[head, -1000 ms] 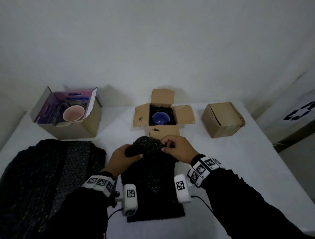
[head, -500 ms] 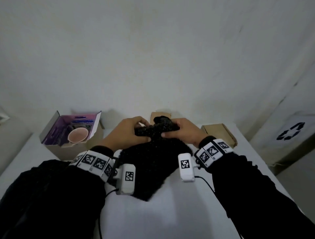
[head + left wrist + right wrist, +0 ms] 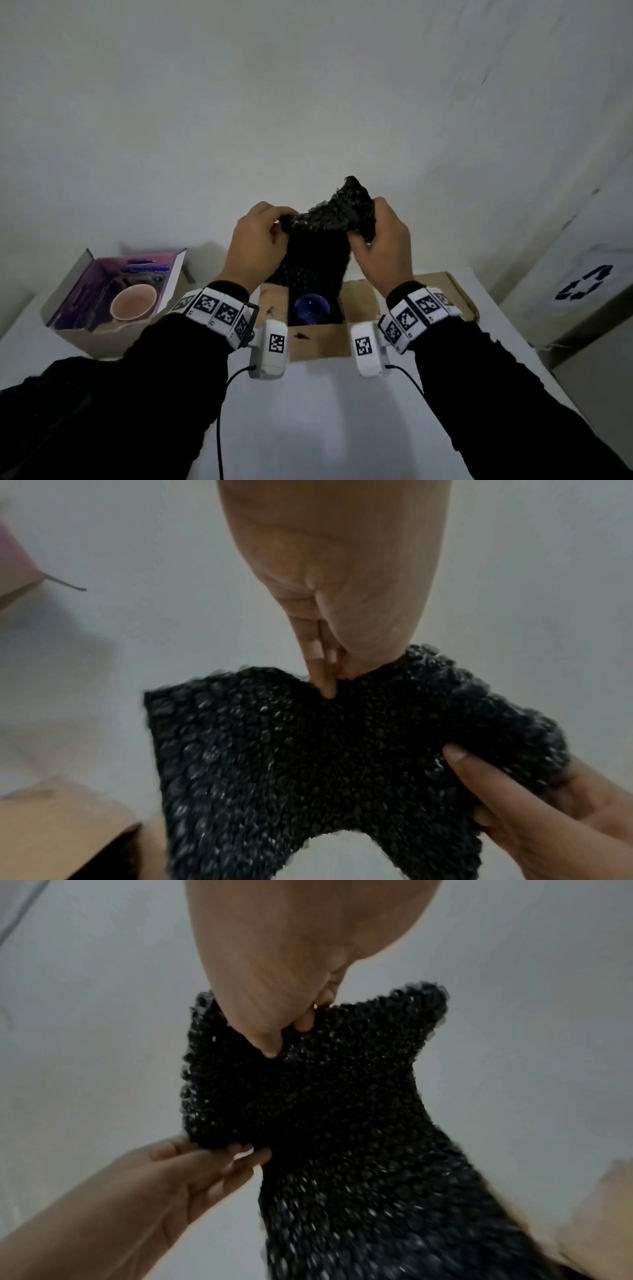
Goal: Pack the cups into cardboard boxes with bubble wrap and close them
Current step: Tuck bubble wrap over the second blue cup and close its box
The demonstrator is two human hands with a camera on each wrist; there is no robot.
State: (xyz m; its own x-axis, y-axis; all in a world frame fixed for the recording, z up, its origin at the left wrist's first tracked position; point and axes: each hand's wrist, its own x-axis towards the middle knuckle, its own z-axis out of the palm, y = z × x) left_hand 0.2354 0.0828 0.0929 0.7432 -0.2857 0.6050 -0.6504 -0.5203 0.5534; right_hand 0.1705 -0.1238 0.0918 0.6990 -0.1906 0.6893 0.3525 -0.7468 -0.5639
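Note:
A black sheet of bubble wrap (image 3: 318, 246) hangs in the air above the open cardboard box (image 3: 318, 337). My left hand (image 3: 260, 236) pinches its upper left edge and my right hand (image 3: 380, 240) grips its upper right edge. The sheet's lower end dangles over the box, where a blue cup (image 3: 311, 305) sits inside. In the left wrist view the bubble wrap (image 3: 308, 764) is pinched by my left hand (image 3: 325, 680), with the right hand (image 3: 514, 799) at lower right. In the right wrist view the bubble wrap (image 3: 325, 1096) is bunched under my right hand (image 3: 274, 1031).
At the left an open box with a purple lining (image 3: 113, 298) holds a pink cup (image 3: 133, 302). A closed cardboard box (image 3: 445, 291) stands right of the open one. A white bin with a recycling mark (image 3: 582, 287) is at the far right. The wall is close behind.
Both hands have lifted the bubble wrap off the table and carried it forward and up over the open box. The head view has tilted upward.

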